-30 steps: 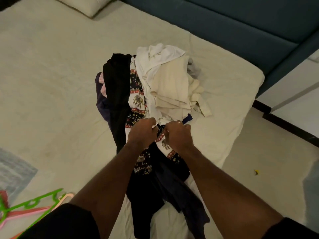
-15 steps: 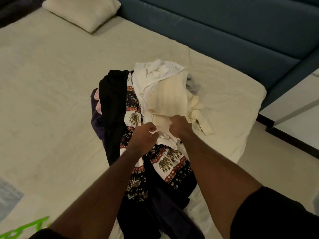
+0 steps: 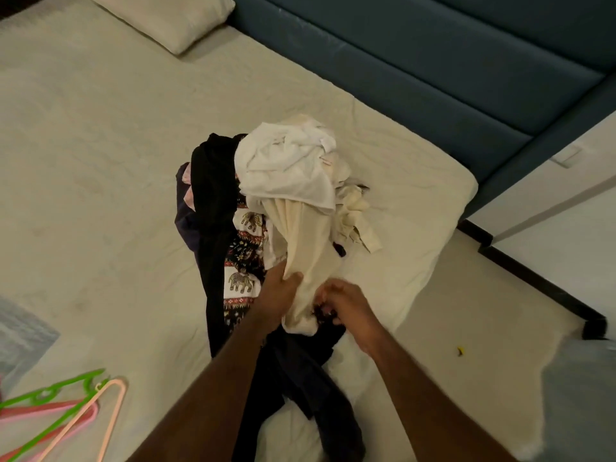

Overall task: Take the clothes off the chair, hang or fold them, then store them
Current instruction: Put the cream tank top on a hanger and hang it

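A heap of clothes lies on the bed [image 3: 100, 201] near its right edge. On top are a white garment [image 3: 283, 168] and a cream garment [image 3: 306, 248]. Under them lie an elephant-print cloth [image 3: 243, 258], a black garment [image 3: 213, 195] and dark clothes [image 3: 300, 368] trailing toward me. My left hand [image 3: 276, 295] grips the lower part of the cream garment, which is pulled taut toward me. My right hand [image 3: 346, 305] is curled at the garment's lower edge, pinching cloth there; which piece it holds is hard to tell.
Green, pink and peach hangers [image 3: 66, 411] lie at the bed's near left corner. A pillow [image 3: 166, 18] sits at the far end, beside a teal padded headboard [image 3: 433, 71]. To the right are floor [image 3: 483, 328] and white furniture [image 3: 566, 201].
The cream garment has been pulled down toward me and bunched, and the white garment now rides on top of it. Both hands moved nearer me. The view shifted, bringing the hangers back into sight.
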